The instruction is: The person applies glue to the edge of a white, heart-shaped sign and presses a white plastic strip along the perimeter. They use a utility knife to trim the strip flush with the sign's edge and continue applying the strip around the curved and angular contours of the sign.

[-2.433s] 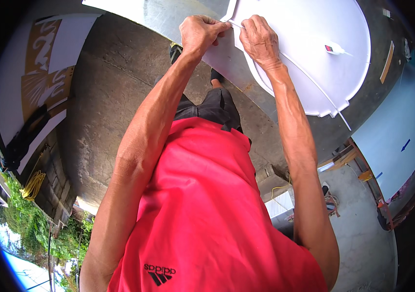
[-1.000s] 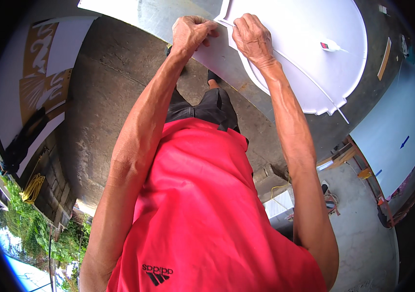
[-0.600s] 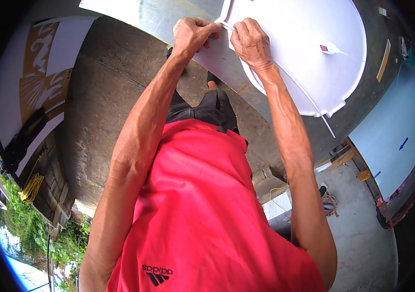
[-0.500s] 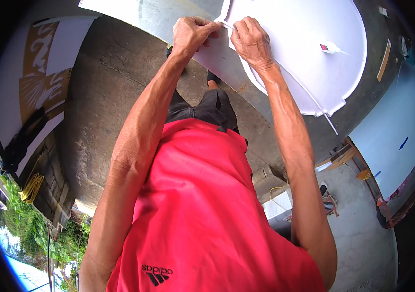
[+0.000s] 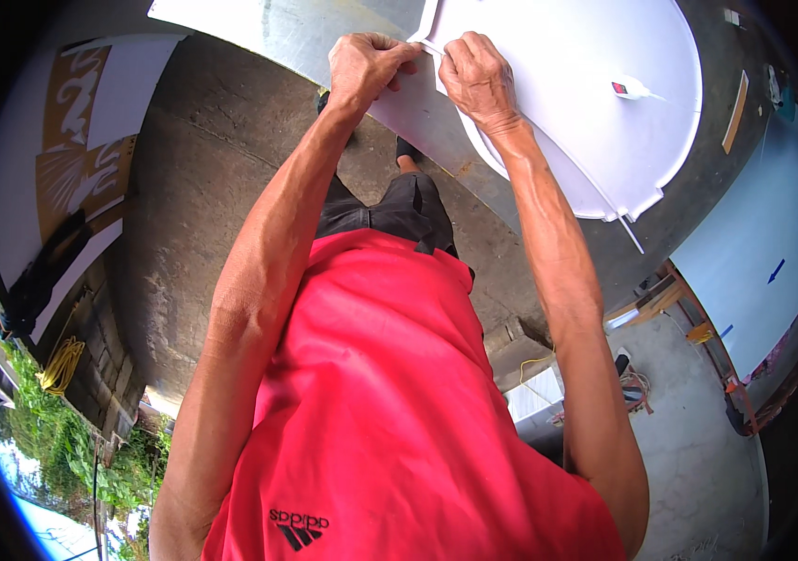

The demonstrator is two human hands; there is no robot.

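Observation:
A long, thin white strip (image 5: 589, 174) runs across a white panel (image 5: 567, 65) with a curved, raised rim, and its far end sticks out past the panel's right side. My left hand (image 5: 367, 69) is closed, pinching the strip's end between thumb and fingers at the panel's left corner. Just to the right, my right hand (image 5: 479, 80) is closed round the same strip, its knuckles up over the panel; the fingertips are hidden. A small white bottle (image 5: 629, 89) with a narrow nozzle and a red-and-dark mark lies on the panel, right of my right hand.
The panel rests on a grey table (image 5: 488, 182). A thin brown strip (image 5: 735, 112) lies at its right. Beyond is a light blue sheet (image 5: 745, 252) on a frame. At left stands a white-and-brown decorated board (image 5: 81, 131), with a coiled yellow cord (image 5: 62, 365) below.

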